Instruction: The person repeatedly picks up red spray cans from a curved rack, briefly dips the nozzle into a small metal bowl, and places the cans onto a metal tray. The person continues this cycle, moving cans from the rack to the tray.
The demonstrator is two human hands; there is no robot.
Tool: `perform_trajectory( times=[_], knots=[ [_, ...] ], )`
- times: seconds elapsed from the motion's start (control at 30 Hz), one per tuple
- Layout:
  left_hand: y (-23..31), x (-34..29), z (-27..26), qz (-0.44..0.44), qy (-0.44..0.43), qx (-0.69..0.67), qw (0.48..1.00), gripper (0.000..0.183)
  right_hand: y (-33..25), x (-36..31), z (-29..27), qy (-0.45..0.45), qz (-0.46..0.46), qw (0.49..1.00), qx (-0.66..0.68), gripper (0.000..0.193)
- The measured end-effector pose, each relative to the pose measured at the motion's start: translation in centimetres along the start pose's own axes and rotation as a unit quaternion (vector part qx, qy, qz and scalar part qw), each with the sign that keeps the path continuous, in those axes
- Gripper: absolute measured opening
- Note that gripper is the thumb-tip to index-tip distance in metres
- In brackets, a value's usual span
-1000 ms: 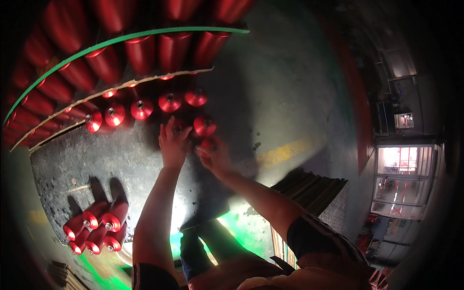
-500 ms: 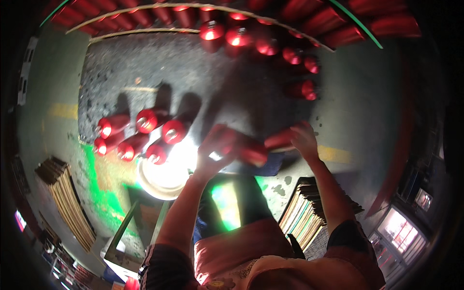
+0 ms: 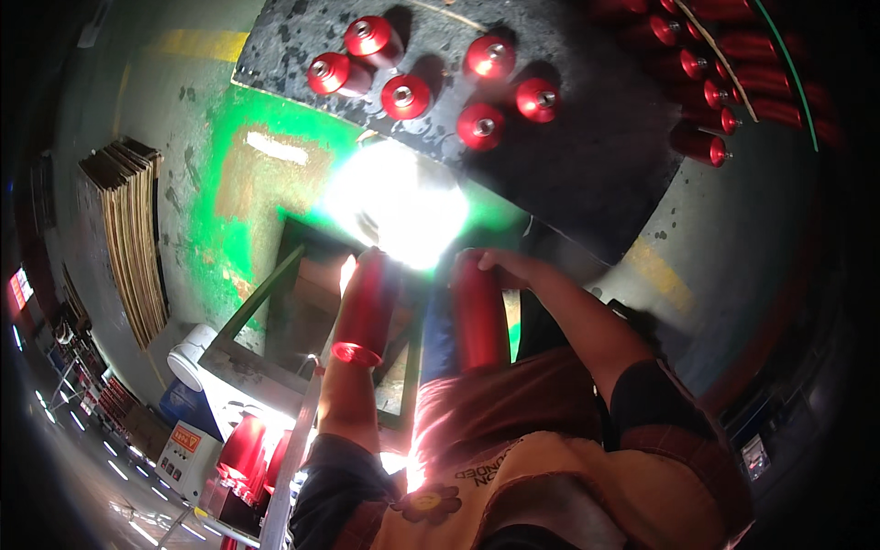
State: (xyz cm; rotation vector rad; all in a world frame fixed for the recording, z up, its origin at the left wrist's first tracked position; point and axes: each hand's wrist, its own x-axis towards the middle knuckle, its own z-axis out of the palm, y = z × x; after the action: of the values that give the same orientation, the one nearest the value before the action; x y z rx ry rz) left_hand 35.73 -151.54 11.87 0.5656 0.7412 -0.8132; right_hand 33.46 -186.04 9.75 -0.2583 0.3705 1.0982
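My left hand (image 3: pixel 349 272) is closed on a red metal bottle (image 3: pixel 365 312), held upright-to-tilted in front of my lap with its flat base toward me. Most of that hand is hidden behind the bottle. A second red bottle (image 3: pixel 480 316) is in my right hand (image 3: pixel 502 263), whose fingers wrap around its far end. Just beyond both bottles shines a very bright round lamp (image 3: pixel 400 197). Several more red bottles with silvery necks, one of them this bottle (image 3: pixel 405 96), stand on the dark tabletop (image 3: pixel 587 156) past the lamp.
A row of red bottles (image 3: pixel 698 145) lines the table's right side. On the left stands a stack of cardboard sheets (image 3: pixel 128 229). Beside my left arm are a metal frame (image 3: pixel 259 298), a white control box (image 3: pixel 189 461) and other red bottles (image 3: pixel 246 449).
My view has turned left, toward the lamp. Both hands, each with a red bottle, have come from over the table's near edge to in front of my lap.
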Motion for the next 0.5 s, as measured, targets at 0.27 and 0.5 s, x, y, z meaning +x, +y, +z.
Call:
perform_trajectory(
  times=[0.27,0.5],
  knots=[
    [1.3,1.0,-8.4,-0.024,-0.068,-0.208,0.975,0.058,4.9,11.2,-1.6,-0.001,-0.069,0.996,0.064,0.038],
    [1.5,2.5,-10.9,-0.025,-0.071,-0.254,0.964,0.059,6.3,14.4,-2.3,0.023,-0.132,0.982,-0.134,0.046]
  ],
)
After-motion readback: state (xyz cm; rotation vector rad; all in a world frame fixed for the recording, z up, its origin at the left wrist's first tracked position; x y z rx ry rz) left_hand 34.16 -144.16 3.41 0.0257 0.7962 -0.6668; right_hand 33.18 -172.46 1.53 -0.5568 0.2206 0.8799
